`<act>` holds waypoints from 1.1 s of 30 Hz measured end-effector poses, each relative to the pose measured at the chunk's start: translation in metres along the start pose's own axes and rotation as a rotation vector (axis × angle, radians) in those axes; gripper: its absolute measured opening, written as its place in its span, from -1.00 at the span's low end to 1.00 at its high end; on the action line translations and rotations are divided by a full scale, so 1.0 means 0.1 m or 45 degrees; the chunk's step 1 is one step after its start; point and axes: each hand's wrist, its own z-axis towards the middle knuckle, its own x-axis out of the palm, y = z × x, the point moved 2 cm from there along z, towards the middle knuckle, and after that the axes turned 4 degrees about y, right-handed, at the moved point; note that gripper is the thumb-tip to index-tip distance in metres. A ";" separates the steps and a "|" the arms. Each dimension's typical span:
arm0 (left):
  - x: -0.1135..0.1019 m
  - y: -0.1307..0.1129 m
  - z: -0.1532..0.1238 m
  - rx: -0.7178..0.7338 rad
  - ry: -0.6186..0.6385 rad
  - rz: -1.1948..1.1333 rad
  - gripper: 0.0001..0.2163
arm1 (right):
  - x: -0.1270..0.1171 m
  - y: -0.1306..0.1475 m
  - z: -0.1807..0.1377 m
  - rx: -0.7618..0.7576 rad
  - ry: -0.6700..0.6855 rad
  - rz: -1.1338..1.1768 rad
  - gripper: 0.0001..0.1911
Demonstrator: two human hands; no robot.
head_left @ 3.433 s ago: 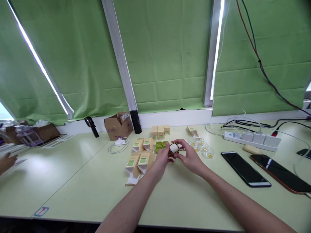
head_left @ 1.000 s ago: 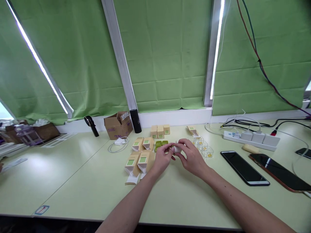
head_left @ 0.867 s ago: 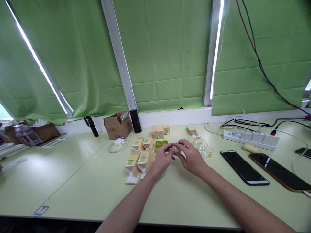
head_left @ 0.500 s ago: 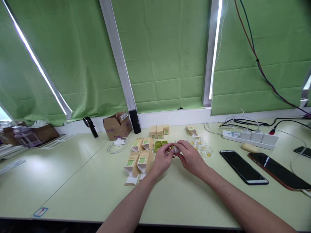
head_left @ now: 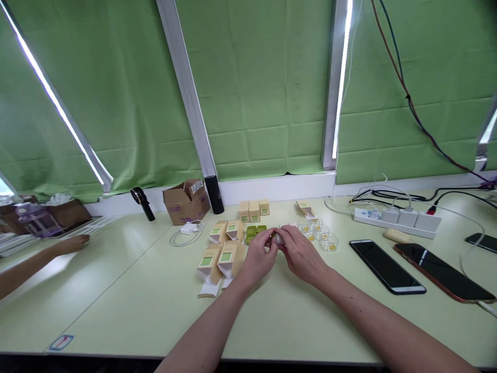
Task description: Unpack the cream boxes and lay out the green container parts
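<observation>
Left hand [head_left: 260, 255], right hand [head_left: 303, 253] tight around whitish piece [head_left: 278, 239]

Your left hand [head_left: 259, 255] and right hand [head_left: 303, 254] grip a small white object [head_left: 278, 239] above the table [head_left: 303, 326], between its front and back edges, open cartons [head_left: 230, 257] to the left, clear cups [head_left: 329, 241] to the right. A box [head_left: 186, 206] and black cylinder [head_left: 214, 195] stand along the back edge.

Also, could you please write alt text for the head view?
A person's left hand and right hand hold a small whitish object together over a pale table. To the left are tan boxes and green containers; to the right, clear containers and phones. Another person's hand is at far left.
</observation>
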 end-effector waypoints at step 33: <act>-0.07 0.06 0.03 -0.136 0.133 -0.174 -0.63 | 0.05 -0.05 -0.02 0.341 -0.180 0.378 -0.77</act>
